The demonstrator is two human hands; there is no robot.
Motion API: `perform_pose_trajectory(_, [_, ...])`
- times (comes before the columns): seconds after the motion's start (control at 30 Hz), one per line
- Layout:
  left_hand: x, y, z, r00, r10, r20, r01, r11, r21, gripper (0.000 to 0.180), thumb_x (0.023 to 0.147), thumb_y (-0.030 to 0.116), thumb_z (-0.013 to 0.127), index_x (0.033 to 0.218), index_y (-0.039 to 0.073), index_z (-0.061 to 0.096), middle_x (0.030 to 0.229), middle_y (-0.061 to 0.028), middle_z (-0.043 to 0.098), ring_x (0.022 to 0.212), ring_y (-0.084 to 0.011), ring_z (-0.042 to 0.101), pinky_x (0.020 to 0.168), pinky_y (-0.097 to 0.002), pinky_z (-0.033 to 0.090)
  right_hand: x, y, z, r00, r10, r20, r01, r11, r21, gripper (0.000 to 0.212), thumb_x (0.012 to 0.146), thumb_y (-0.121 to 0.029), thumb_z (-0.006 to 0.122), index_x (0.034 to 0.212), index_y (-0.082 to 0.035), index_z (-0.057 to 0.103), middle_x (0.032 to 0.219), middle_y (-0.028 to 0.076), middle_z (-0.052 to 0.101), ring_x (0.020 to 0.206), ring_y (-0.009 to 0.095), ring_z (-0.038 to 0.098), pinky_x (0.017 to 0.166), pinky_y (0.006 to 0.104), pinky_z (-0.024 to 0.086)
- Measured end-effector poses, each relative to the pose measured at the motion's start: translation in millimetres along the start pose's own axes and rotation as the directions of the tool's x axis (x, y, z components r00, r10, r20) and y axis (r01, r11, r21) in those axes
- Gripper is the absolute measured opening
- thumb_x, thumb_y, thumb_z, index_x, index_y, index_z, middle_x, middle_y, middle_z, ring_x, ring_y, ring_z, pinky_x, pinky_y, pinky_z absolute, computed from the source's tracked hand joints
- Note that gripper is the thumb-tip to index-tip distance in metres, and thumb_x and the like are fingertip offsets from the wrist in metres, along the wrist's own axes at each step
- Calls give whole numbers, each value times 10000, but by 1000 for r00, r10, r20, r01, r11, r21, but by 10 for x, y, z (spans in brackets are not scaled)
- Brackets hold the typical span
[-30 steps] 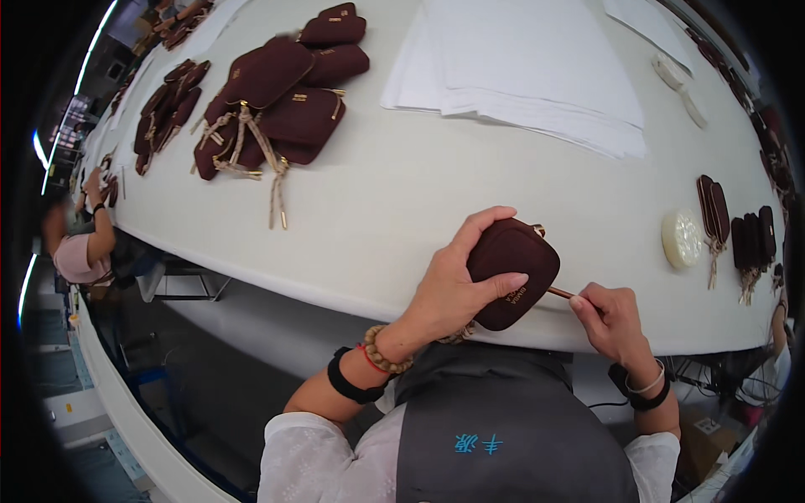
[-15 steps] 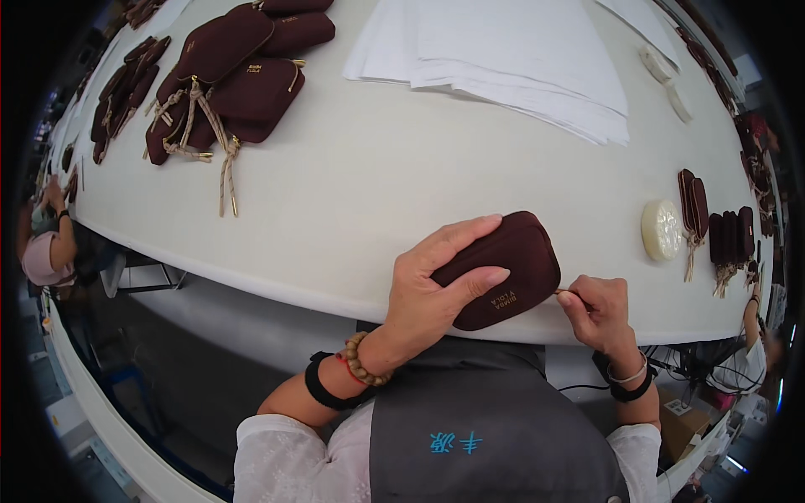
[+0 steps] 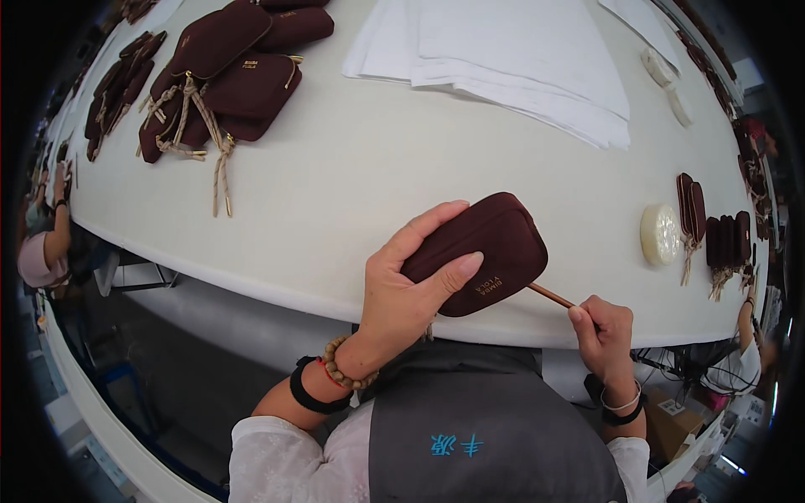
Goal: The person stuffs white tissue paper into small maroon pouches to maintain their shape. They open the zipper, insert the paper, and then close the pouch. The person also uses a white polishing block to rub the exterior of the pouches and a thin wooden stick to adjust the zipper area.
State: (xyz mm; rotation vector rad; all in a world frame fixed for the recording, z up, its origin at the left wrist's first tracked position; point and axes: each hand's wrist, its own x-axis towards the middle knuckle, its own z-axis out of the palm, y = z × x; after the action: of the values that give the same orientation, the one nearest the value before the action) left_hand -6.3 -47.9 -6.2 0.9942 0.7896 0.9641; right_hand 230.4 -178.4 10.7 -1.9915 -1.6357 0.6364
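Observation:
My left hand (image 3: 398, 289) grips a dark maroon zip pouch (image 3: 495, 243), with its thumb across the face that bears small gold lettering. The pouch is tilted above the table's near edge. A bit of beige cord shows below it by my left wrist. Between the thumb and curled fingers of my right hand (image 3: 605, 331) is a thin brown stick (image 3: 551, 296). Its other end reaches the pouch's lower right edge; whether it goes inside or behind is hidden.
A heap of maroon pouches (image 3: 251, 96) with beige cord pulls lies at the far left. White paper sheets (image 3: 511, 59) cover the far middle. At right are a pale wrapped roll (image 3: 661, 235) and smaller maroon pouches (image 3: 728, 241). Another person (image 3: 46, 251) is at the left edge.
My left hand has moved the pouch a little left and away from me. More of the stick now shows between the pouch and my right hand, which has shifted slightly.

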Motion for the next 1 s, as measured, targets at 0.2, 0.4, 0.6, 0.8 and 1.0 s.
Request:
perform_pose_trajectory(0.2, [170, 315, -154, 963, -189, 190, 66, 856, 513, 518, 835, 124, 734, 1280, -2, 503, 1123, -161, 637, 1031, -184, 627, 886, -298, 506, -7, -39, 116, 998, -33, -59, 29, 997, -65, 334, 890, -206, 660, 629, -42, 531, 498, 70, 445, 405, 201, 401, 408, 305, 315])
perform_pose_trajectory(0.4, [323, 258, -87, 913, -28, 407, -213, 819, 533, 511, 875, 252, 697, 1300, 65, 485, 1165, -99, 614, 1048, -216, 621, 912, -317, 491, 86, -195, 178, 988, -102, -119, 93, 992, -82, 336, 883, -205, 666, 626, -58, 507, 510, 66, 453, 402, 212, 410, 407, 308, 315])
perform_pose_trajectory(0.6, [182, 9, -148, 962, -78, 260, -33, 918, 395, 445, 926, 253, 632, 1281, 66, 439, 1071, -121, 622, 987, -193, 616, 866, -318, 491, 38, -207, 189, 983, -167, -78, 148, 966, -211, 345, 868, -208, 679, 617, -75, 483, 505, 56, 444, 399, 230, 412, 397, 323, 302])
perform_pose_trajectory(0.8, [185, 35, -206, 964, -206, 167, 210, 978, -11, 312, 952, 108, 511, 1244, 91, 404, 1093, -75, 595, 989, -94, 553, 887, -270, 454, -84, -240, 69, 989, -116, -89, 97, 976, -194, 333, 854, -193, 690, 619, -79, 484, 505, 55, 447, 395, 226, 416, 396, 324, 300])
perform_pose_trajectory(1.0, [247, -141, -19, 985, -92, 146, 92, 996, 10, 202, 937, 122, 603, 1048, 96, 436, 1061, -46, 577, 927, -75, 556, 818, -245, 476, -90, -325, 107, 982, -142, -127, 90, 933, -347, 325, 848, -185, 696, 632, -81, 478, 510, 55, 452, 395, 227, 423, 395, 328, 303])
